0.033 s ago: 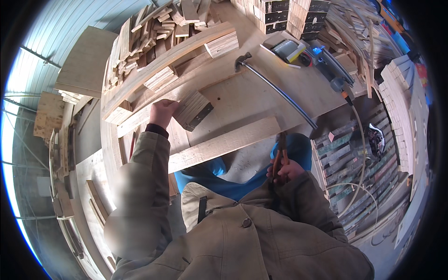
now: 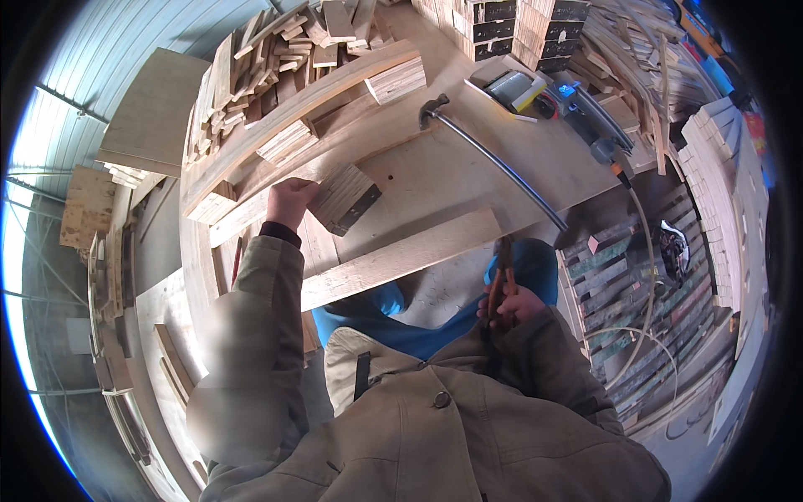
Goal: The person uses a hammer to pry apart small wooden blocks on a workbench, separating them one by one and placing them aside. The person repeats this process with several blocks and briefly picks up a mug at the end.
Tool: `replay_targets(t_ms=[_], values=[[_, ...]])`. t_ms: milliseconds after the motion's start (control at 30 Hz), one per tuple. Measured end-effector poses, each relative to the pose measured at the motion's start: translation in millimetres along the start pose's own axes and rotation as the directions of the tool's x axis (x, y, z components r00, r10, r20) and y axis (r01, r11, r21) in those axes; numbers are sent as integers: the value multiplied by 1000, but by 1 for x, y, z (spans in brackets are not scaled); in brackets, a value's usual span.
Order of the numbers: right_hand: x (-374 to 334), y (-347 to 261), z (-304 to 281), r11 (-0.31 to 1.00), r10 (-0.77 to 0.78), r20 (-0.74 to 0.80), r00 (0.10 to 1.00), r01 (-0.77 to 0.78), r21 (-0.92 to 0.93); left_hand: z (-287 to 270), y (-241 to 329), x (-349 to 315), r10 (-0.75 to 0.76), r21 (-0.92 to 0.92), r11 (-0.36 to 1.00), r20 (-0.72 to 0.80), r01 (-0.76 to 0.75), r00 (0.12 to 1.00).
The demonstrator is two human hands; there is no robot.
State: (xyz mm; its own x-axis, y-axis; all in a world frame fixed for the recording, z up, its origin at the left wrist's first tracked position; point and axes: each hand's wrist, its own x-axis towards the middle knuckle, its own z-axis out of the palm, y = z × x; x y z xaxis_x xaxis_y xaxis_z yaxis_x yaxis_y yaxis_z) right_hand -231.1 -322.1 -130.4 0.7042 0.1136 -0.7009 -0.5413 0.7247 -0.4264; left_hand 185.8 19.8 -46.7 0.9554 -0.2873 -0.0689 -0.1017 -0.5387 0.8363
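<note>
The left hand, being the nearer one, is gripping the layered wooden block at its left edge over the table, while the right hand, well apart, is holding the pliers lengthwise forward, with the block lying ahead-left of them.

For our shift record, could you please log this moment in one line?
left grip: holding wood block | right grip: holding pliers | hammer: on bench, jutting past its edge
</note>
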Motion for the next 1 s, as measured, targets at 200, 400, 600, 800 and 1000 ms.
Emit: replay_targets(t_ms=[200,400,600,800,1000], values=[[6,4,-9,999,-25,32,999,26,-33,-5,2,8,-12,92,996,-3,13,1000],[1,2,-3,999,-26,15,1000,27,-29,1,15,2,51,317,948,-77,-23,996],[-4,-2,5,999,4,12,1000,-4,40,6,36,-4,354,463,853,-175,-240,919],[-3,-3,4,999,1,20,1000,-2,37,7,49,4,213,245,952,-108,-181,971],[0,-2,-2,1000,-21,40,999,21,-9,17,55,5,178,-53,983,18,-177,984]])
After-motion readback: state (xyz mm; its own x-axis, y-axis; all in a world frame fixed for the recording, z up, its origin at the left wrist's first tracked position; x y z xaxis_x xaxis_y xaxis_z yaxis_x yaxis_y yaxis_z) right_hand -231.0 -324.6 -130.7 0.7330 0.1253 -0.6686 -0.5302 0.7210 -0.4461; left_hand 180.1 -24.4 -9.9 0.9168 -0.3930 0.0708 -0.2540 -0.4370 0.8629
